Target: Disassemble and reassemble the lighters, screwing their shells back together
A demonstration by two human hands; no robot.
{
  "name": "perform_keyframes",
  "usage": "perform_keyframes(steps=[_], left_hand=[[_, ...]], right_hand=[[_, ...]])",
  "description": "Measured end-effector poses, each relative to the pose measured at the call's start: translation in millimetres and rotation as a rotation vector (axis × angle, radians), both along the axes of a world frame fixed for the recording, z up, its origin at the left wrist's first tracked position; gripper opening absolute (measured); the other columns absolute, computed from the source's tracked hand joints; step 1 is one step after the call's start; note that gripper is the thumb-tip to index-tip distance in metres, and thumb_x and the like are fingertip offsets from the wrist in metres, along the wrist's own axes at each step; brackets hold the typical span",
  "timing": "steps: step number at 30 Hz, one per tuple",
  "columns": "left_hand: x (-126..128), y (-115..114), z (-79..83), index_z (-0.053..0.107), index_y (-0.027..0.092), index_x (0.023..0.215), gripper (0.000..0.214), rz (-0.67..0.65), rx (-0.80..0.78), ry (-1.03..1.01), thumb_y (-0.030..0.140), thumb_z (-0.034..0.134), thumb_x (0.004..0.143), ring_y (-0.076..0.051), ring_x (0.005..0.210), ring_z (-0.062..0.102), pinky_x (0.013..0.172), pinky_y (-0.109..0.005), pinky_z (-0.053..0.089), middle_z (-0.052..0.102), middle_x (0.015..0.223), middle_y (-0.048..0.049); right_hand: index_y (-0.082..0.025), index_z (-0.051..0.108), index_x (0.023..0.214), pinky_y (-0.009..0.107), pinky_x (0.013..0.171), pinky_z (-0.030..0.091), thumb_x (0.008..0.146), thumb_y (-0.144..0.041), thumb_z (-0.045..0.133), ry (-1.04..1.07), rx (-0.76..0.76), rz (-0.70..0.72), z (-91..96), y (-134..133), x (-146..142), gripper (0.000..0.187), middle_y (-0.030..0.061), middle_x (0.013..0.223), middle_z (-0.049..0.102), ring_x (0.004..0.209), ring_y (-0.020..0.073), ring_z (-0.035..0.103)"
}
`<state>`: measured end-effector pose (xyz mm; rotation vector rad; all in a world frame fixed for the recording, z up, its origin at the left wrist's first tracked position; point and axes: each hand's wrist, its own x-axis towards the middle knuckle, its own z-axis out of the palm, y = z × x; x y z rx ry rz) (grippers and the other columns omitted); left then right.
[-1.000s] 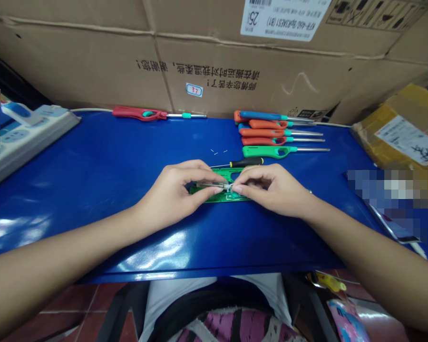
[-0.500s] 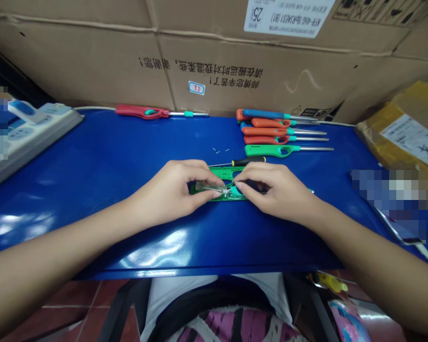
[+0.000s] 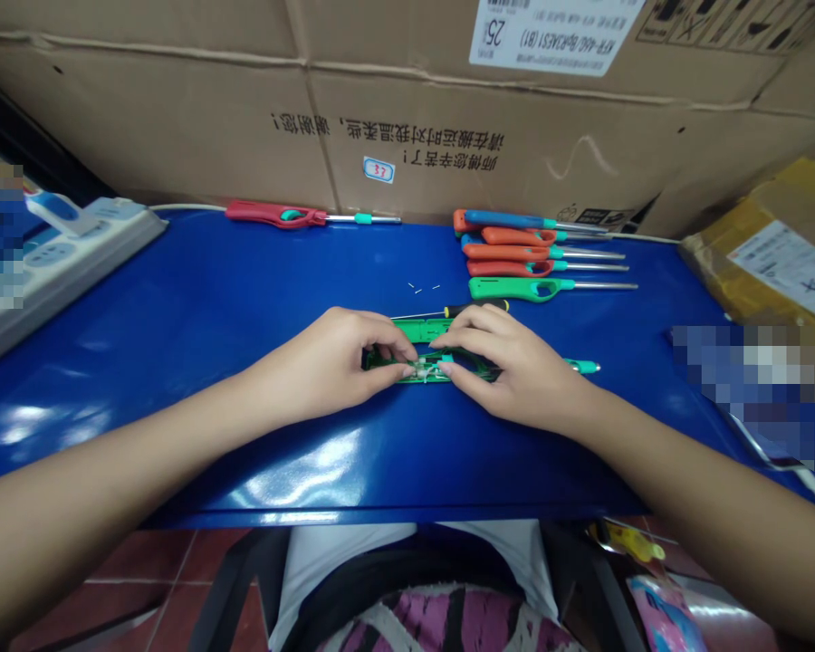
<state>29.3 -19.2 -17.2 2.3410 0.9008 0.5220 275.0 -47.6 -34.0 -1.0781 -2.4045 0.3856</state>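
Note:
An opened green lighter body (image 3: 417,328) lies flat on the blue table (image 3: 196,317), its teal nozzle tip (image 3: 582,367) sticking out to the right. My left hand (image 3: 332,362) presses down on its left part with curled fingers. My right hand (image 3: 506,362) covers its right part, fingertips pinching small whitish inner parts (image 3: 426,369) where both hands meet. A thin black-handled screwdriver (image 3: 456,311) lies just behind the hands.
Several finished long-nozzle lighters (image 3: 522,255) in orange, blue and green lie stacked at the back right. A red one (image 3: 278,215) lies at the back left. A white power strip (image 3: 61,244) sits far left. Cardboard boxes (image 3: 407,109) wall the back; a yellow parcel (image 3: 774,244) is at right.
Both hands have lowered flatter onto the green lighter body, and the fingertips have closed tighter together over its inner parts.

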Motion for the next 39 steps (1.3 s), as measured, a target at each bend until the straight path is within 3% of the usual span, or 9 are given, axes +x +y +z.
perform_keyframes(steps=[11, 15, 20, 23, 25, 27, 30, 39], left_hand=[[3.2, 0.8, -5.7, 0.079, 0.02, 0.09, 0.01, 0.054, -0.137, -0.04, 0.028, 0.075, 0.085, -0.015, 0.075, 0.073, 0.07, -0.024, 0.054, 0.079, 0.084, -0.0009], [4.0, 0.0, -6.2, 0.078, 0.019, 0.094, 0.011, 0.015, -0.019, -0.026, 0.026, 0.074, 0.087, -0.016, 0.079, 0.072, 0.075, -0.026, 0.053, 0.077, 0.089, -0.0032], [1.7, -0.2, -0.5, 0.076, 0.018, 0.1, 0.017, -0.047, 0.18, -0.02, 0.03, 0.066, 0.094, -0.018, 0.086, 0.068, 0.079, -0.03, 0.052, 0.074, 0.091, -0.005], [-1.0, -1.5, 4.4, 0.073, 0.017, 0.109, 0.023, -0.074, 0.279, 0.041, 0.033, 0.062, 0.096, -0.023, 0.098, 0.066, 0.089, -0.037, 0.053, 0.073, 0.103, -0.0083], [-2.3, -2.8, 5.2, 0.07, 0.018, 0.121, 0.03, -0.167, 0.354, 0.107, 0.035, 0.061, 0.097, -0.026, 0.108, 0.063, 0.096, -0.042, 0.053, 0.07, 0.116, -0.011], [-2.8, -4.0, 3.0, 0.065, 0.021, 0.132, 0.036, -0.284, 0.416, 0.162, 0.032, 0.058, 0.099, -0.028, 0.118, 0.06, 0.102, -0.045, 0.051, 0.066, 0.129, -0.0125], [-1.8, -4.6, -3.6, 0.06, 0.023, 0.139, 0.039, -0.365, 0.452, 0.206, 0.024, 0.053, 0.1, -0.029, 0.126, 0.058, 0.106, -0.048, 0.05, 0.062, 0.137, -0.0129], [4.0, -3.4, -12.9, 0.065, 0.024, 0.134, 0.038, -0.36, 0.491, 0.178, 0.016, 0.05, 0.1, -0.029, 0.123, 0.063, 0.101, -0.046, 0.054, 0.067, 0.131, -0.0128]], right_hand=[[-0.018, 0.073, 0.094, 0.034, 0.08, 0.048, 0.09, -0.022, 0.069, 0.104, -0.083, -0.053, -9.9, 5.8, -11.4, 0.007, 0.0053, 0.091, 0.067, 0.088, 0.0202, 0.06], [-0.019, 0.072, 0.092, 0.034, 0.08, 0.049, 0.088, -0.02, 0.069, 0.165, -0.094, -0.085, -5.7, 7.1, -9.7, 0.005, 0.0044, 0.089, 0.067, 0.087, 0.0194, 0.062], [-0.019, 0.073, 0.093, 0.034, 0.076, 0.051, 0.097, -0.025, 0.058, 0.265, -0.093, -0.245, 9.1, -2.2, 8.7, 0.016, 0.007, 0.096, 0.071, 0.085, 0.0186, 0.065], [-0.022, 0.073, 0.103, 0.043, 0.091, 0.052, 0.098, -0.024, 0.057, 0.103, 0.001, -0.217, 8.1, -24.1, 23.3, 0.017, 0.0094, 0.106, 0.071, 0.1, 0.0231, 0.066], [-0.023, 0.068, 0.122, 0.052, 0.098, 0.049, 0.098, -0.025, 0.057, -0.082, 0.119, -0.194, 1.3, -42.0, 31.4, 0.026, 0.014, 0.131, 0.066, 0.113, 0.0282, 0.064], [-0.024, 0.061, 0.136, 0.057, 0.102, 0.047, 0.099, -0.026, 0.056, -0.208, 0.139, -0.188, -6.7, -57.2, 36.9, 0.037, 0.016, 0.148, 0.055, 0.125, 0.0314, 0.059], [-0.026, 0.06, 0.139, 0.057, 0.106, 0.046, 0.101, -0.026, 0.054, -0.246, 0.123, -0.196, -13.4, -69.4, 40.0, 0.039, 0.0149, 0.153, 0.051, 0.134, 0.0311, 0.054], [-0.027, 0.062, 0.136, 0.056, 0.106, 0.048, 0.099, -0.023, 0.054, -0.18, 0.117, -0.218, -13.0, -69.2, 37.5, 0.037, 0.0131, 0.15, 0.056, 0.133, 0.0301, 0.056]])
